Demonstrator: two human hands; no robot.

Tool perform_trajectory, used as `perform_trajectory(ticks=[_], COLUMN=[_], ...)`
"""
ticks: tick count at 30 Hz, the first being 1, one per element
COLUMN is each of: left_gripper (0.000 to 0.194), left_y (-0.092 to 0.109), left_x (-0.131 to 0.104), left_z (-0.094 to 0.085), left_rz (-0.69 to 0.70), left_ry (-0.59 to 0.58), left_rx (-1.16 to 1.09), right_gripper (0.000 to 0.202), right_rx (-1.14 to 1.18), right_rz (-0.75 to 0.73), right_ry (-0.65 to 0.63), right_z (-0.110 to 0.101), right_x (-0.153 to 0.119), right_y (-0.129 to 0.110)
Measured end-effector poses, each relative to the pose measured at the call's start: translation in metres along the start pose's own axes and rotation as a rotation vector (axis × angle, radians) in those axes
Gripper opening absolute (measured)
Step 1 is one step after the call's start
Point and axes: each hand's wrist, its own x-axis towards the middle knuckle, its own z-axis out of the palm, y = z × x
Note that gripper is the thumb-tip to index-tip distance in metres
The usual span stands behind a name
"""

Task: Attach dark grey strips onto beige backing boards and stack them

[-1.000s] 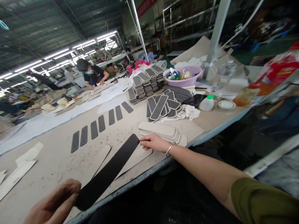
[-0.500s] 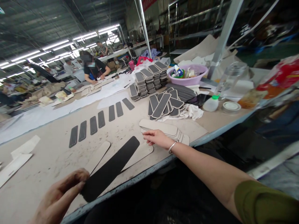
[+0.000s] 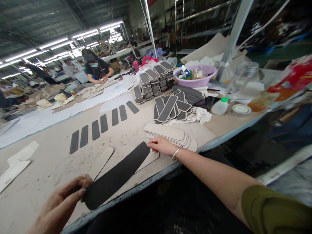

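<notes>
table (image 3: 53,162) is stretching out in front of me, its pale brown top showing dark specks and its blue-grey edge running slantwise past me. a metal post (image 3: 235,35) is rising tilted at the right. white paper (image 3: 80,109) is covering part of the table's far side, and beyond it a co-worker (image 3: 98,72) in a dark top is leaning over pale scraps (image 3: 90,92). stacks of grey pads (image 3: 152,81) are standing close together, and just to their right a purple basin (image 3: 195,84) is holding small odds and ends (image 3: 184,72). a loose heap of grey pads (image 3: 168,109) is lying in front of the stacks, beside a crumpled white cloth (image 3: 202,116). nearer me, a pile of pale strips (image 3: 165,131) is resting close to the table's edge.

the long black strip (image 3: 117,175) is reaching slantwise between my hands, over pale pieces (image 3: 101,162) that are showing from under it; i cannot tell whether it is touching them. my left hand (image 3: 65,198) is gripping its near end between thumb and fingers, and my right hand (image 3: 161,146) is pinching its far end with the fingertips, just beside the pile. seven grey strips (image 3: 96,130) are lying in a row, apart from my hands. a small bottle (image 3: 219,107) with a green cap is standing beside a round tin (image 3: 241,110). a silver bangle (image 3: 176,152) is circling my right wrist.
</notes>
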Motion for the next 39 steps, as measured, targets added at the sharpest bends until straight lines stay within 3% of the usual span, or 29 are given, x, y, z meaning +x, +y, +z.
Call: perform_trajectory(ticks=[3,7,10,15,28,35,39], left_gripper=[0.022,0.028,0.036,0.042,0.041,0.031,0.037], left_y=[-0.02,-0.048,-0.073,-0.104,-0.11,-0.113,-0.117], left_x=[0.017,0.048,0.066,0.077,0.082,0.083,0.076], left_z=[-0.002,0.011,0.029,0.045,0.052,0.05,0.048], left_rz=[0.031,-0.06,-0.14,-0.242,-0.261,-0.266,-0.257], left_ry=[-0.053,-0.088,-0.125,-0.142,-0.12,-0.001,0.043], left_rx=[-0.161,-0.127,-0.172,-0.182,-0.055,0.05,0.063], right_gripper=[0.019,0.022,0.022,0.023,0.024,0.026,0.028], right_rx=[-0.103,-0.488,-0.697,-0.794,-0.979,-1.023,-1.022], right_rz=[0.018,0.001,-0.024,0.005,0.049,0.069,0.096], right_ry=[0.027,0.081,0.07,0.036,0.05,0.008,0.001], right_z=[-0.013,-0.027,-0.027,-0.018,-0.006,-0.005,-0.004], right_x=[0.0,-0.003,-0.004,-0.001,0.004,0.004,0.004], right_y=[-0.002,-0.002,0.002,0.012,0.019,0.018,0.019])
